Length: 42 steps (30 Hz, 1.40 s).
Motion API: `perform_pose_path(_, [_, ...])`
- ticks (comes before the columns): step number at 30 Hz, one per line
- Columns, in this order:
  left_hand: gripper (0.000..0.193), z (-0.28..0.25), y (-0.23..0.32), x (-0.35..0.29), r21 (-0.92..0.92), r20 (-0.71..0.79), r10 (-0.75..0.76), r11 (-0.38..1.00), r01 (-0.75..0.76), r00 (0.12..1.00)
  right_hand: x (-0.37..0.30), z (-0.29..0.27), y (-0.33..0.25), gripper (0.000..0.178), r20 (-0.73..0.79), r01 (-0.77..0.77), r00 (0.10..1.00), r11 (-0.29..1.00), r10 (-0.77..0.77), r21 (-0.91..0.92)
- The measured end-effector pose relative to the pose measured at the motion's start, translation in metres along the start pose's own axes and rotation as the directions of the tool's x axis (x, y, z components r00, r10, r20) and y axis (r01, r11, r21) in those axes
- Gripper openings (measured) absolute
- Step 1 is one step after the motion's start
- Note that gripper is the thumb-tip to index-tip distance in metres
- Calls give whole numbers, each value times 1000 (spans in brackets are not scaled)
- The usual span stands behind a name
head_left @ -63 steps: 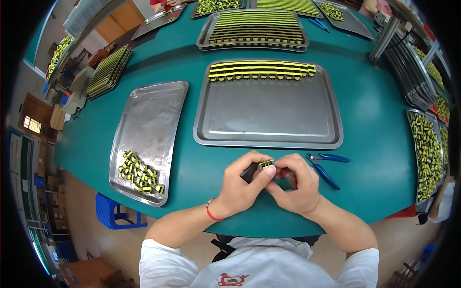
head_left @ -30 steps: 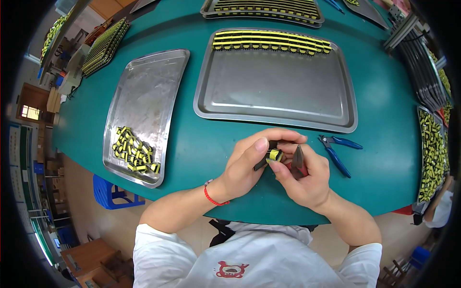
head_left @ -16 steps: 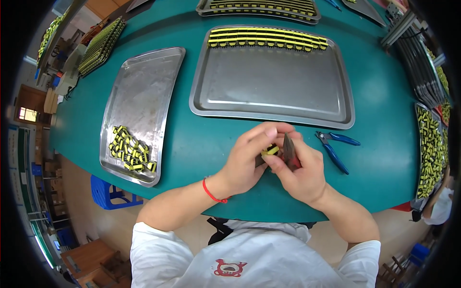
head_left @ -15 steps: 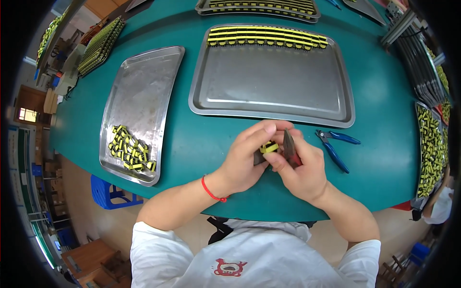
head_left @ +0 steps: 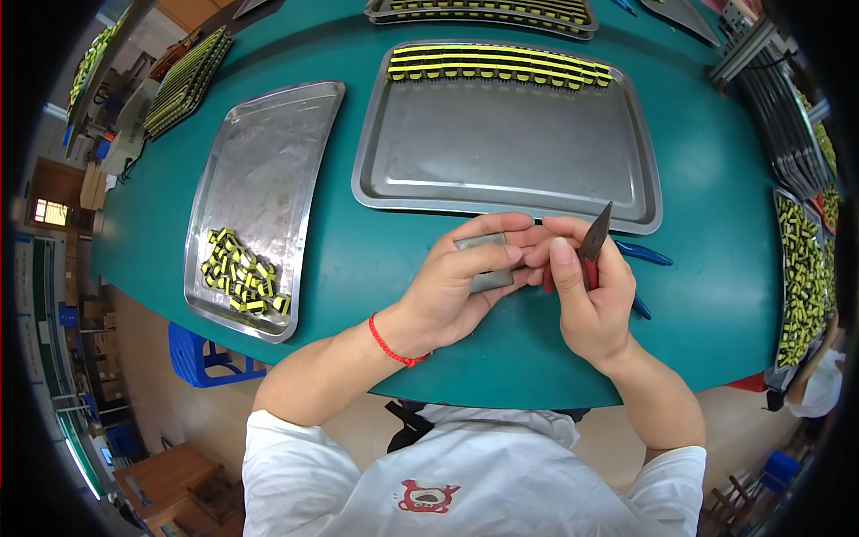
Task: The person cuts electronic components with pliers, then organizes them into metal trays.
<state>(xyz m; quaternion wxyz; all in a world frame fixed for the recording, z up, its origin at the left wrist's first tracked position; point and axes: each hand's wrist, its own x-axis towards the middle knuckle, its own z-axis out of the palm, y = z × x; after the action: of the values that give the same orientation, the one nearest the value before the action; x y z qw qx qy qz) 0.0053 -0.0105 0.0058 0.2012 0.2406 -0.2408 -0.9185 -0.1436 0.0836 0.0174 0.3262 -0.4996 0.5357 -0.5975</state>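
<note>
My left hand (head_left: 447, 291) holds a grey metal block (head_left: 490, 281) between thumb and fingers; part of it is covered by them. Dark-jawed pliers (head_left: 596, 236) with red handles sit in my right hand (head_left: 592, 318), jaws pointing up and away. The fingertips of both hands meet, and no yellow-and-black part shows between them. Under and beside my right hand lie blue-handled cutters (head_left: 646, 254), partly hidden. Beyond my hands, a large metal tray (head_left: 501, 161) carries rows of yellow-and-black parts (head_left: 492, 68) along its far side.
On the left, a second metal tray (head_left: 268, 161) holds a loose pile of yellow-and-black parts (head_left: 240, 276). More filled trays (head_left: 483, 16) stand at the far edge. To the right are stacked trays (head_left: 778, 134), a full tray (head_left: 798, 286) and another person's arm (head_left: 812, 367). A blue stool (head_left: 201, 360) stands below left.
The yellow-and-black part seen between my hands is out of sight. My right hand has shifted right with the pliers, covering some of the cutters; my left hand has opened out around the block.
</note>
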Motion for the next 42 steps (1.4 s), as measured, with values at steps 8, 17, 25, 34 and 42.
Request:
perform_pose_path(8, [38,3,4,-2,-16,-61,-1,1000,0,998,-1,0,2,21,-10,-21,1000,999,21,37])
perform_pose_path(17, [49,7,-2,-7,498,103,459,744,-446,882,-7,-9,12,13,58,-91,995,992,86,83])
perform_pose_path(25, [49,4,-11,-9,651,402,663,278,-706,631,-15,-1,10,27,200,-235,959,960,202,156])
perform_pose_path(34, [46,1,-11,-7,657,535,644,88,-748,546,-18,5,9,34,212,-215,960,967,183,136])
perform_pose_path(42, [61,10,5,-20,789,607,406,-211,-576,683,-18,12,24,31,105,-107,990,985,93,134])
